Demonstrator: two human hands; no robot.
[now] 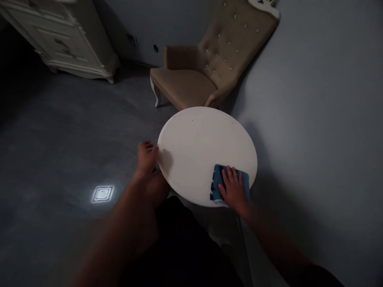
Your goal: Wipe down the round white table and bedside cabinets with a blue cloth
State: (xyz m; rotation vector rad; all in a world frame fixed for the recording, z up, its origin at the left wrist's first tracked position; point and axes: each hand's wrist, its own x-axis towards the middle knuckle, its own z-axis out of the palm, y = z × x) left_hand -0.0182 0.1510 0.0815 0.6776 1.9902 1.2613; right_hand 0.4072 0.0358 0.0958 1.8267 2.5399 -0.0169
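My right hand [234,190] lies flat on a folded blue cloth [216,183] with dark and white patterning. Its fingers are spread, pressing the cloth onto the near right part of a round white table [197,147]. At the table's left rim is my left hand [147,158], its fingers curled in and the tips against the edge. Exactly how those fingertips meet the rim is hard to make out in the dim light. A few small dark specks [192,120] dot the far part of the tabletop.
Behind the table stands a tan armchair [185,85] with a buttoned back. A pale cabinet [68,44] is at the upper left. The grey wall [317,99] runs close along the right. A bright square light patch [102,194] shows on the dark floor [74,135].
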